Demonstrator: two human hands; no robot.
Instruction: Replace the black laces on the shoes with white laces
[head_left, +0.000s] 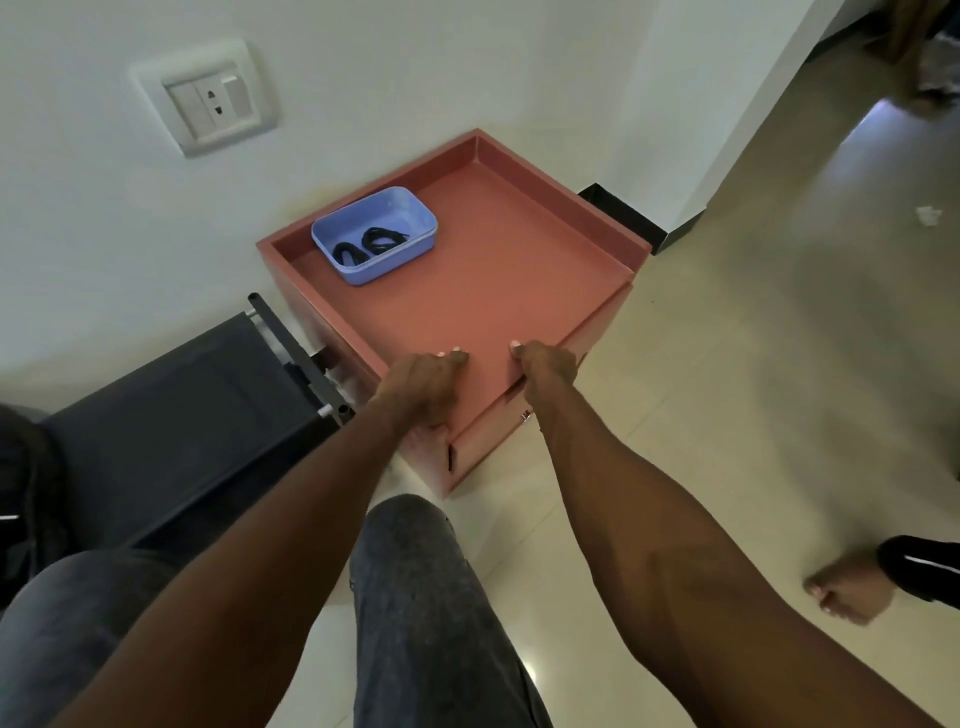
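Observation:
Two coiled black laces (370, 244) lie in a light blue plastic tub (410, 208) at the back left of a pink bedside cabinet's raised-rim top (519, 270). My left hand (423, 387) rests over the cabinet's near corner, fingers curled on the top and thumb down the side. My right hand (548, 366) grips the front edge just to the right of it. No shoes and no white laces are in view.
A dark folding cot (182, 415) stands left of the cabinet against the white wall, under a wall socket (215, 101). My knee in grey jeans (410, 561) is below the cabinet. Another person's bare foot (847, 590) stands on the tiled floor at right.

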